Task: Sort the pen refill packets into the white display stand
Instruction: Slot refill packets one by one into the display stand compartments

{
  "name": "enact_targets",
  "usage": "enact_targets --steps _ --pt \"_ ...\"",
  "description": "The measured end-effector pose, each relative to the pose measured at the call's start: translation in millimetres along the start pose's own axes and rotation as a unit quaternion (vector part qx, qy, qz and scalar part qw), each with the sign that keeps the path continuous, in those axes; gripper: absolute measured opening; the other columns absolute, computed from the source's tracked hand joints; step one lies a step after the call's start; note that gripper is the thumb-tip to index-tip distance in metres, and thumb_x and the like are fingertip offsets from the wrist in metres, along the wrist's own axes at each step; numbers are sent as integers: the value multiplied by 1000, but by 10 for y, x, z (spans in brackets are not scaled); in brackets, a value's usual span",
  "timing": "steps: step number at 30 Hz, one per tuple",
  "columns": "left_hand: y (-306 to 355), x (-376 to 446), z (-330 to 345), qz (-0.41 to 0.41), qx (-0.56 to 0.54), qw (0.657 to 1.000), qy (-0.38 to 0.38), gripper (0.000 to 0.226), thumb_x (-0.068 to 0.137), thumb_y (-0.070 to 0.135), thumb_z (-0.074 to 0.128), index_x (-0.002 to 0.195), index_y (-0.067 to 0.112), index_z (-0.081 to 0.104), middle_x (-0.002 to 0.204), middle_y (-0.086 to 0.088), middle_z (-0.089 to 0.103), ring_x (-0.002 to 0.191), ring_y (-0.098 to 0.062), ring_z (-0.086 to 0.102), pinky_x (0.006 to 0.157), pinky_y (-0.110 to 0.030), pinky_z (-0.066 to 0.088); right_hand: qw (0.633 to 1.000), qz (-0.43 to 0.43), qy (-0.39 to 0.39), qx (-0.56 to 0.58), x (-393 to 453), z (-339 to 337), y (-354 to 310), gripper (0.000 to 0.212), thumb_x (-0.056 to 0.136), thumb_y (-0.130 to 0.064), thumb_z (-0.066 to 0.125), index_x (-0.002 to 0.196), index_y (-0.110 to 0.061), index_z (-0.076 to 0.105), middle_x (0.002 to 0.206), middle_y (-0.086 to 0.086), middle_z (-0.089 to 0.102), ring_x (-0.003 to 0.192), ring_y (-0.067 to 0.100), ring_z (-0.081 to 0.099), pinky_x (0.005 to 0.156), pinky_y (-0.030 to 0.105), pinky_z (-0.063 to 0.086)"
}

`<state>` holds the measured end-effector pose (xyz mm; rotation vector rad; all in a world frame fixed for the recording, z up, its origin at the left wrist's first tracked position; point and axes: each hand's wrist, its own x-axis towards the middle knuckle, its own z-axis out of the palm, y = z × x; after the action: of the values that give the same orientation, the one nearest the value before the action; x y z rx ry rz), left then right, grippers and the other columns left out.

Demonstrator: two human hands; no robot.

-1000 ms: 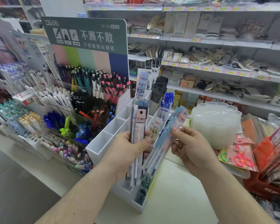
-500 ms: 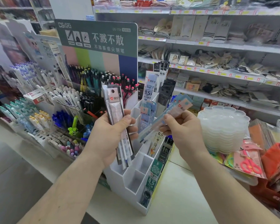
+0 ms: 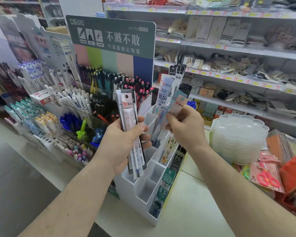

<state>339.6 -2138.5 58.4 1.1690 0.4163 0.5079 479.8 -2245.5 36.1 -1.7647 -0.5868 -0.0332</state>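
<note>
Head view, read left to right. Far left, a pen rack (image 3: 46, 106) stands crowded with pens under a green sign (image 3: 109, 36). Next, the left hand (image 3: 125, 142) grips a small bunch of packets (image 3: 129, 120), thumb across the front, fingers curled behind. A second ago this bunch was held low, in front of the near end of the stand; now it is raised and upright, beside the stand's left wall.

At centre is the white stand (image 3: 143, 187), stepped, with open slots. Some right-hand slots already hold packets; several near slots on the left look bare.

The right hand (image 3: 186, 127) pinches one blue packet (image 3: 175, 106) near its top. It has moved from in front of the stand to above the middle slots, and its lower end now points down into them. I cannot tell whether the end has entered a slot.

Likely meaning: this packet is about to be dropped in, while the left bunch waits its turn.

Far right sit stacked clear trays (image 3: 237, 139).
</note>
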Motion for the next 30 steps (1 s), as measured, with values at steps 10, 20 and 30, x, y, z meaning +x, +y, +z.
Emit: enact_targets --steps 10,20,30 --pt "2 4 -4 1 3 1000 -4 13 94 0 58 99 10 63 72 -3 66 61 -15 63 60 -34 60 996 69 47 20 58 86 -18 5 86 -17 65 81 -17 64 78 8 71 72 26 71 67 49 60" --pt "-13 11 15 6 -4 1000 -5 14 94 -2 58 99 9 63 71 -3 64 59 -14 62 60 -33 60 992 117 50 11 -73 207 130 12 84 -25 66 77 -17 63 75 4 70 74 26 71 72 51 60" --pt "-35 -27 65 10 7 1000 -24 13 96 -1 55 101 9 62 72 -3 69 61 -16 65 62 -32 61 965 27 -100 -241 -144 280 183 20 91 -33 63 88 -17 74 83 4 71 80 27 65 73 38 55"
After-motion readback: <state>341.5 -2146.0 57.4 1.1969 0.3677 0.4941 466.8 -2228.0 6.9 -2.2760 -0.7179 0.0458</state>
